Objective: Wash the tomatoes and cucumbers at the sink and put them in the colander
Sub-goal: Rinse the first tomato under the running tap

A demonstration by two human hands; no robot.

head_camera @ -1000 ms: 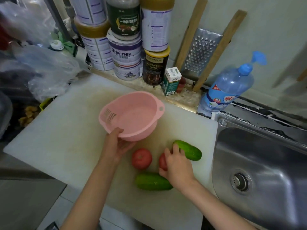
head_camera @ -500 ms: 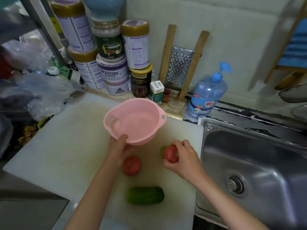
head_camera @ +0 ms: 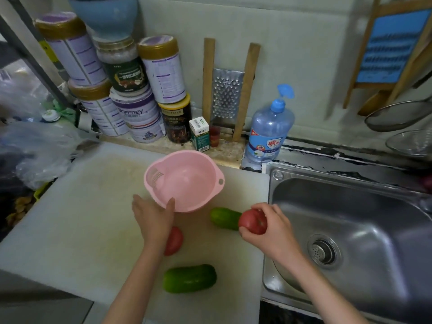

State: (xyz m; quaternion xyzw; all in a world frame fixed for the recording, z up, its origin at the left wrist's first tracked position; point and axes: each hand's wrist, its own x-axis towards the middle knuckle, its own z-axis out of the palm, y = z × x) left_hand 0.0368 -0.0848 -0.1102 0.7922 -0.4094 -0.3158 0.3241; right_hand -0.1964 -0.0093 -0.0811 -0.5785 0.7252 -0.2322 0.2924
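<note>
The pink colander (head_camera: 187, 178) stands empty on the white cutting board (head_camera: 88, 206). My left hand (head_camera: 153, 216) grips its near rim, thumb on the edge. My right hand (head_camera: 268, 228) holds a red tomato (head_camera: 253, 222) lifted off the board, near the board's right edge beside the sink (head_camera: 350, 230). A second tomato (head_camera: 174, 240) lies on the board, partly hidden by my left wrist. One cucumber (head_camera: 224, 218) lies just left of the held tomato, and another cucumber (head_camera: 189, 278) lies near the board's front edge.
Stacked tins and jars (head_camera: 131, 90) stand against the wall behind the board, with a small box (head_camera: 199, 133), a grater (head_camera: 228, 94) and a blue dish-soap bottle (head_camera: 268, 129). Plastic bags (head_camera: 35, 148) crowd the left. Metal strainers (head_camera: 406, 129) hang at right. The sink drain (head_camera: 323, 251) is open.
My right hand picked a tomato up from between the cucumbers and carried it right toward the sink. My left hand stayed on the colander's rim. The camera view tilted upward.
</note>
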